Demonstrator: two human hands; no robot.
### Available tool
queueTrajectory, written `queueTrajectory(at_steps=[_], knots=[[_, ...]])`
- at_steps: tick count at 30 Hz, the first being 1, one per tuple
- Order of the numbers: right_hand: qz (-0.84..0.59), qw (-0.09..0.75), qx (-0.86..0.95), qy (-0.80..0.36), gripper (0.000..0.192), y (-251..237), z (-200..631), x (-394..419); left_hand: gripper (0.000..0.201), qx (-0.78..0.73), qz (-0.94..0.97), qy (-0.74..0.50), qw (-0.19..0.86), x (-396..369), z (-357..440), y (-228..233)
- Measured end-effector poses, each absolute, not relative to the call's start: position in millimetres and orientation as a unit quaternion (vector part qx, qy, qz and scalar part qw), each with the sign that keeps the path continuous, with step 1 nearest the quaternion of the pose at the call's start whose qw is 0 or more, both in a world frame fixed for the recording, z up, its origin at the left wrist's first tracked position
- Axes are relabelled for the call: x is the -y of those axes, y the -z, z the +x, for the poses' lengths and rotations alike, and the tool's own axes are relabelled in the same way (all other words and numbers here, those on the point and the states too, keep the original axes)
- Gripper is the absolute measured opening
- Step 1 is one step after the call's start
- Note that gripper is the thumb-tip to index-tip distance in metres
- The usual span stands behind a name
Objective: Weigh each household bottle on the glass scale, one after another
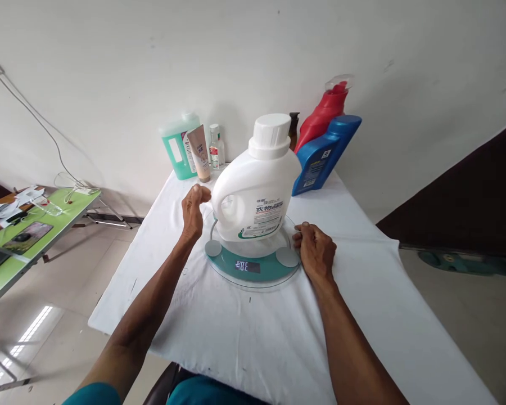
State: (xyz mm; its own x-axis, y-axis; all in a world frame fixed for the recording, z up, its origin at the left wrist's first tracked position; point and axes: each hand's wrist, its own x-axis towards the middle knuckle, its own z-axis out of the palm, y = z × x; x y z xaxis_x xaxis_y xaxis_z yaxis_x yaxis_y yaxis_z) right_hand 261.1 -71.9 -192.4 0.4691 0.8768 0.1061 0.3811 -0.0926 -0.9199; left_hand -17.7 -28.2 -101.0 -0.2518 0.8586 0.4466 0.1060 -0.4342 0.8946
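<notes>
White plastic detergent jug with a white screw cap (pixel 255 194) stood upright on the round teal glass scale (pixel 253 269), display lit. The scale sat mid-table on the white cloth-covered table (pixel 244 332). Our left hand (pixel 194 209) was raised just beside the jug's handle, fingers curled in narrow, gripping nothing; we could not tell if it touched the handle. Our right hand (pixel 315 250) rested on the cloth at the scale's right edge, fingers bent and close together, thumb at the rim. Behind the jug: a green liquid bottle (pixel 178 147), a beige tube (pixel 199 153), a small clear bottle (pixel 216 147), a red bottle (pixel 324 112) and a blue bottle (pixel 324 154), the last two leaning.
</notes>
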Motion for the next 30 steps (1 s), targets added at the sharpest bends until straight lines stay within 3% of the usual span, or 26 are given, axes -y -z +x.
queueTrajectory(at_steps=[8, 19, 30], knots=[[-0.701, 0.491, 0.466, -0.223, 0.072, 198, 263, 71, 0.059, -0.547, 0.459, -0.631, 0.305, 32, -49, 177], [-0.703, 0.494, 0.456, -0.232, 0.069, 196, 262, 73, 0.034, -0.575, 0.466, -0.589, 0.324, 25, -51, 182], [-0.697, 0.483, 0.479, -0.225, 0.074, 193, 262, 73, 0.034, -0.601, 0.467, -0.569, 0.311, 29, -51, 180]])
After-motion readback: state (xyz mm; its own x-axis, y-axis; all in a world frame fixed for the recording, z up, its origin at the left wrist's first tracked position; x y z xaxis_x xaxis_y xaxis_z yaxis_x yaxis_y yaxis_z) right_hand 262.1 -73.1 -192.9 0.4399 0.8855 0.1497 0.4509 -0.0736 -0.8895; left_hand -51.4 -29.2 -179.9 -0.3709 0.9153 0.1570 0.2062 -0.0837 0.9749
